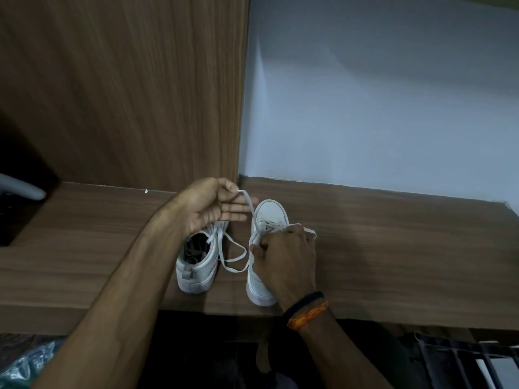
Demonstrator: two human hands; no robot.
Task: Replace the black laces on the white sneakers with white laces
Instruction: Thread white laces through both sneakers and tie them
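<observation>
Two white sneakers stand side by side on the wooden desk (393,248), toes pointing away from me. The left sneaker (196,268) carries a white lace whose loose ends loop across the gap between the shoes. My left hand (213,206) is raised above it and pinches the tip of a white lace (247,200) between thumb and forefinger, the other fingers straight. That lace runs down to the right sneaker (269,217). My right hand (283,256) rests on top of the right sneaker, fingers curled at its eyelets, hiding most of its upper.
A tall wooden panel (126,94) rises behind the left part of the desk and a pale wall (379,94) behind the right. A grey chair arm (22,188) shows at far left. Dark floor and striped cloth (463,357) lie below the desk's front edge.
</observation>
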